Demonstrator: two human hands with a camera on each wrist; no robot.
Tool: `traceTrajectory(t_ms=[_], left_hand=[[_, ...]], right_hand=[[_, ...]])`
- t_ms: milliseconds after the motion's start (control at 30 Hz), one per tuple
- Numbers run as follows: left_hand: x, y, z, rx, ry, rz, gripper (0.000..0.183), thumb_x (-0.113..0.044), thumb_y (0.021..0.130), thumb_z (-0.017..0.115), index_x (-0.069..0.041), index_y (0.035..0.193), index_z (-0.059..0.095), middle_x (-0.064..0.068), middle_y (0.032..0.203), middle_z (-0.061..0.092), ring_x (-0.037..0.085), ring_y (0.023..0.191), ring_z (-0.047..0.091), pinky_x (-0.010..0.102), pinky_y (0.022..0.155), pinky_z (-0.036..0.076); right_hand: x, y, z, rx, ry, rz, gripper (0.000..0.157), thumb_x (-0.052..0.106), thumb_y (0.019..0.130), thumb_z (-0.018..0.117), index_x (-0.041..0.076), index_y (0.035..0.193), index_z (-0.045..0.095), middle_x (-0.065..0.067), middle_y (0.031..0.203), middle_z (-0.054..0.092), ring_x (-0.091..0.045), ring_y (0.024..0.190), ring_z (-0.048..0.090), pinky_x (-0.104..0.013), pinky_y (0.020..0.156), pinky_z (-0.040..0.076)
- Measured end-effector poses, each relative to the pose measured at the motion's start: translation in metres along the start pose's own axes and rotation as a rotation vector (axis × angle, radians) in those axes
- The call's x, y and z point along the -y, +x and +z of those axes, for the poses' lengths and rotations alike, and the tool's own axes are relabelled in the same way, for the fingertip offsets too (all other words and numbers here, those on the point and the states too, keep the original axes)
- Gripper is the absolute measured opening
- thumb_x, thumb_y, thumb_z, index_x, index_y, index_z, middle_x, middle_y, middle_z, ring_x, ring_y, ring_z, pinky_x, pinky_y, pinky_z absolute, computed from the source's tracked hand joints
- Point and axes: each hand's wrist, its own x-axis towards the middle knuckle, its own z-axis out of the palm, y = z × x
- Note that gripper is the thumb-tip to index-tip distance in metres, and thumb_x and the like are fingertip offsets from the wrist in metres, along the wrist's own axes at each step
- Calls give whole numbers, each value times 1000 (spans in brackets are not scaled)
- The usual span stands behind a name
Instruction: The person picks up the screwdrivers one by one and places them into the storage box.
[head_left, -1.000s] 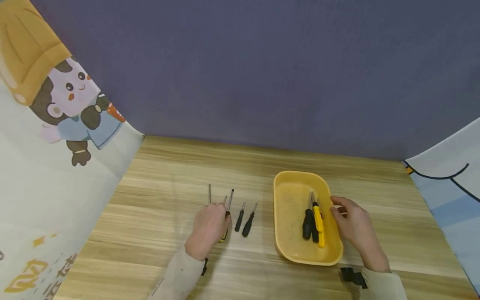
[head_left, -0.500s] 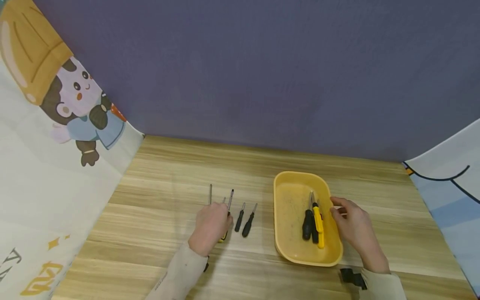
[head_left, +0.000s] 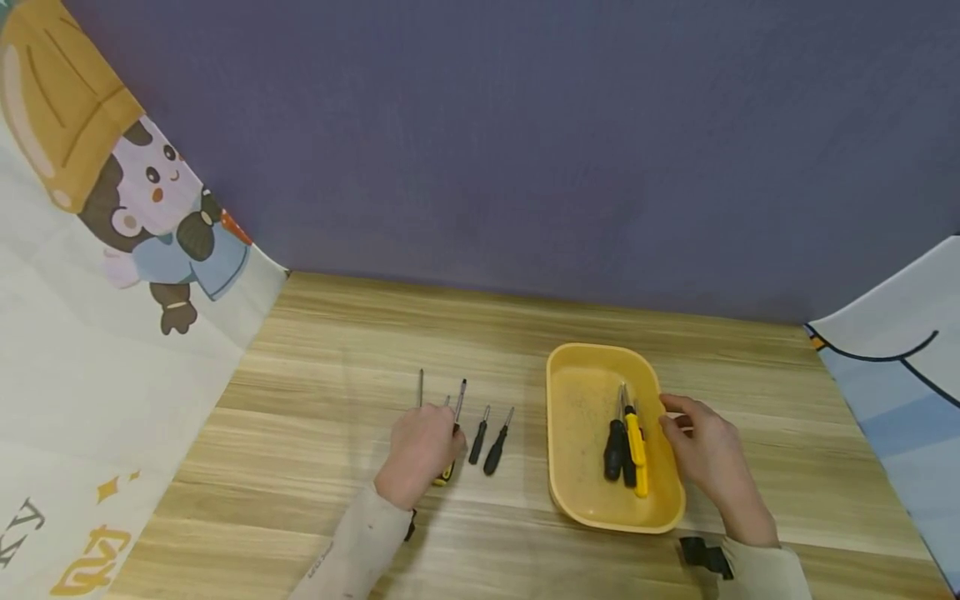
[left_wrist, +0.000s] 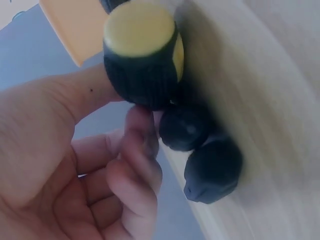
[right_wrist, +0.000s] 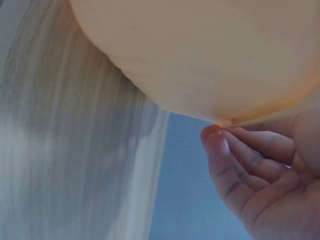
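Observation:
My left hand [head_left: 420,450] pinches the yellow-and-black handle of a screwdriver [left_wrist: 142,55] between thumb and fingers, low over the table. Two black handle ends [left_wrist: 212,170] lie close beside those fingers in the left wrist view. Past the hand, several thin metal shafts [head_left: 421,385] stick out, their handles partly hidden. At the right, my right hand [head_left: 705,446] pinches the rim of a yellow plastic bin [head_left: 558,467]; its fingertips are at the edge in the right wrist view. Inside the bin are black-handled screwdrivers [head_left: 614,450] and a yellow utility knife [head_left: 636,437].
Two small black screwdrivers [head_left: 495,450] lie side by side between the left hand and the bin. The wooden tabletop [head_left: 337,333] meets a dark blue-grey backdrop [head_left: 480,150] at the rear. Printed cloth panels [head_left: 75,400] flank the sides.
Almost nothing differs: the left hand stays over the screwdrivers with only a slight shift, and the right hand stays at the bin's rim. The head view has turned a little.

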Motion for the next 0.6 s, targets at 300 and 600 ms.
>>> traceTrajectory(t_ms=[300,600], left_hand=[[3,4,-7,49,-100,-14,29,-24,80,65,-15,58,48,-5,44,45,4,30,34,19,29,29],[-24,26,-15,31,-81,-25,36,-32,80,65,-16,52,48,-8,40,41,4,30,32,19,29,27]], right_hand=[[2,0,-1,-10,11,1,31,11,91,56,-1,120,56,-20,110,59,-30,85,60,-46,68,51],[-18,37,-6,14,23,-47,31,10,91,56,-2,119,56,-20,108,59,-30,84,60,-45,67,51]])
